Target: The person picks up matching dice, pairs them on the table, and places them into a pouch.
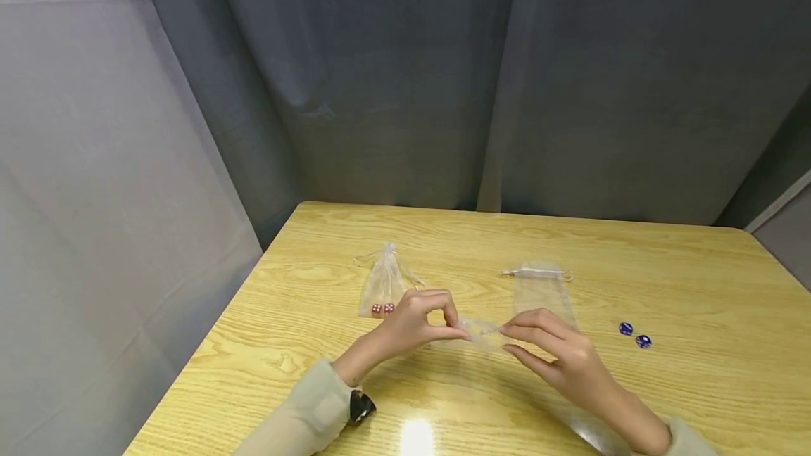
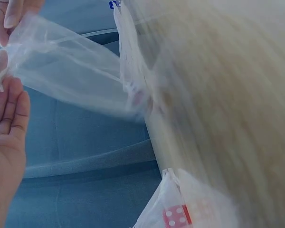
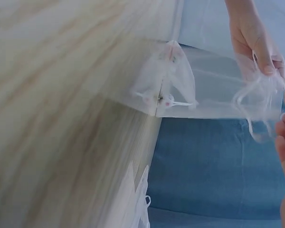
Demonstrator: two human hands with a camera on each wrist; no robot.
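A sheer white drawstring bag (image 1: 483, 335) is held up between both hands by its mouth, over the table. My left hand (image 1: 418, 319) pinches one side of it between thumb and forefinger. On the other side, the fingertips of my right hand (image 1: 557, 354) grip its edge. Loose white drawstrings (image 3: 249, 107) hang by the mouth in the right wrist view. A second sheer bag (image 1: 382, 280), gathered at its neck, lies beyond my left hand with red dice (image 1: 383, 309) in it. A third bag (image 1: 543, 290) lies flat beyond my right hand.
Two blue dice (image 1: 635, 335) lie on the wooden table (image 1: 697, 280) to the right of my right hand. Grey curtains (image 1: 393, 90) hang behind the table's far edge and along the left side.
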